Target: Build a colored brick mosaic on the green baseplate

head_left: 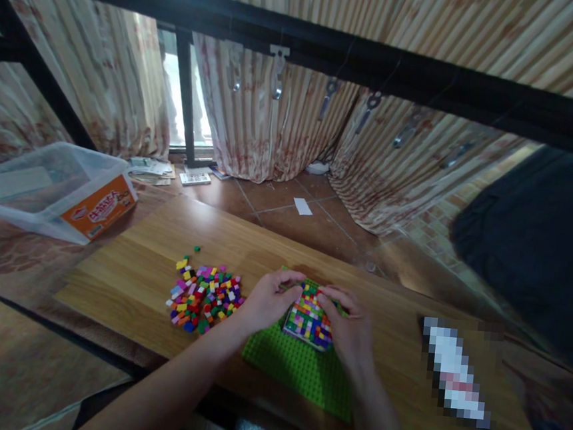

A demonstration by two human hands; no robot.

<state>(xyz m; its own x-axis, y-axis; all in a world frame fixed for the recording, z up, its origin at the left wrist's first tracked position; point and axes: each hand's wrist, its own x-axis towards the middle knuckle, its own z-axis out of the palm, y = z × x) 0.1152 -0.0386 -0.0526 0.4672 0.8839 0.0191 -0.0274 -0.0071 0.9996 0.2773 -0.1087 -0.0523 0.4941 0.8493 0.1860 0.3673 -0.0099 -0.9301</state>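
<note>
A rectangular block of small multicoloured toy bricks (310,316) sits on a green studded baseplate (298,370). My left hand (269,302) grips the block's far left corner, with the thumb on its top edge and the fingers curled behind. On the opposite side, my right hand (350,324) holds the far right part, thumb and fingertips pressed near a red brick. Whether a loose brick is between the right fingertips is too small to tell. To the left of my left hand lies a pile of loose coloured bricks (203,298).
The wooden table (130,281) carries everything I handle. A pixelated flat object (453,373) lies at its right. Beyond the left end stands a clear plastic bin (74,200) with an orange label. A black metal bar (302,39) with hanging hooks crosses above, before curtains (274,127).
</note>
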